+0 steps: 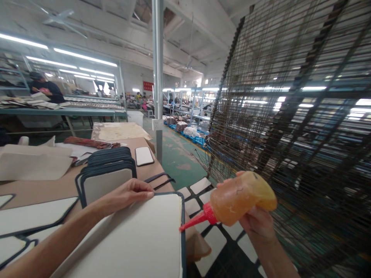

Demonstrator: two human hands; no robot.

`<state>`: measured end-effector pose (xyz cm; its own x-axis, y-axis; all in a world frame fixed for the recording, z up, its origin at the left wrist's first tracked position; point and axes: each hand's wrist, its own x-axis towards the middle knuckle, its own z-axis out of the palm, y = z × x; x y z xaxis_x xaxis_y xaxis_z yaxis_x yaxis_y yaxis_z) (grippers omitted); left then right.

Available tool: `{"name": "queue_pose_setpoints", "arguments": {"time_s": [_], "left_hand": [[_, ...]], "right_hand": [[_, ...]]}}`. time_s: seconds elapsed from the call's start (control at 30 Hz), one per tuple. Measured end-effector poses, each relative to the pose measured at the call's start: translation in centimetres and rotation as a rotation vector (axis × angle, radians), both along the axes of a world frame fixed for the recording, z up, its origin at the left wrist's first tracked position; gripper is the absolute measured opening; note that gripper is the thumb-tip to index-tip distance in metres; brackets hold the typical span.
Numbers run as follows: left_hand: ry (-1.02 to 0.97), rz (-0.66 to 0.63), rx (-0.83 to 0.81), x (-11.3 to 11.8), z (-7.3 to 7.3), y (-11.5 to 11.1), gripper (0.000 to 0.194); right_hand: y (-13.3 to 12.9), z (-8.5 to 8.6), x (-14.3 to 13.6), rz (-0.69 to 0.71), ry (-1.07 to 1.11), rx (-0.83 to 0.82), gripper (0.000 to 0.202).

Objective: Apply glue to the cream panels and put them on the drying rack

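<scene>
Dark-rimmed white panel stack (109, 164) behind; brown wire rack (281, 123) rightward. Left hand (135, 192) pinching dark-edged white panel (145, 239); right fingers (257, 216) curled round tilted amber bottle (236, 199).

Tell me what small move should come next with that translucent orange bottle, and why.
Perhaps the right hand should ease the red conical nozzle of the orange bottle toward the person along the dark blue rim of the flat white panel: the tip is at that rim, a pale yellowish line shows beyond it, and the left hand grips the panel.
</scene>
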<state>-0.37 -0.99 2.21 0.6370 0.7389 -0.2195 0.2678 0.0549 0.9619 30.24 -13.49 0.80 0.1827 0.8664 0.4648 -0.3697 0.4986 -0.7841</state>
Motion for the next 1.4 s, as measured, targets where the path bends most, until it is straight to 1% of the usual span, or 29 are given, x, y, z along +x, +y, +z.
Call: {"name": "queue_pose_setpoints", "arguments": {"time_s": [0.27, 0.4, 0.5, 0.67, 0.77, 0.93, 1.03, 1.13, 1.23, 1.4], "left_hand": [[0.008, -0.003, 0.013, -0.1, -0.4, 0.7, 0.032], [-0.008, 0.008, -0.027, 0.0, -0.3, 0.6, 0.032], [-0.018, 0.022, -0.047, 0.0, -0.2, 0.6, 0.032], [-0.025, 0.023, -0.076, -0.2, -0.4, 0.9, 0.032], [-0.030, 0.016, -0.073, -0.3, -0.4, 1.0, 0.031], [-0.018, 0.073, -0.060, -0.2, -0.1, 0.7, 0.032], [-0.010, 0.102, -0.059, -0.2, 0.1, 0.5, 0.032], [-0.022, 0.096, -0.059, -0.3, 0.2, 0.4, 0.032], [-0.038, 0.104, -0.066, -0.5, 0.0, 0.5, 0.031], [-0.055, 0.150, -0.090, -1.0, -0.7, 1.0, 0.031]], "right_hand": [[-0.3, -0.4, 0.3, 0.003, -0.017, -0.021, 0.058], [-0.5, -0.6, 0.2, -0.006, -0.018, -0.044, 0.059], [-0.6, -0.5, 0.0, 0.000, -0.015, -0.052, 0.058], [-1.1, 0.0, -0.6, 0.024, 0.019, -0.057, 0.064], [-1.3, 0.1, -0.7, -0.017, 0.039, -0.043, 0.068], [-1.2, -0.1, -0.4, -0.053, -0.006, 0.018, 0.061], [-1.3, 0.0, -0.6, -0.080, 0.005, 0.002, 0.061], [-1.5, 0.3, -1.0, -0.089, 0.021, -0.001, 0.061], [-1.8, 0.4, -1.3, -0.071, 0.027, 0.009, 0.060], [-2.3, 0.0, -1.4, -0.114, 0.079, -0.058, 0.066]]}}
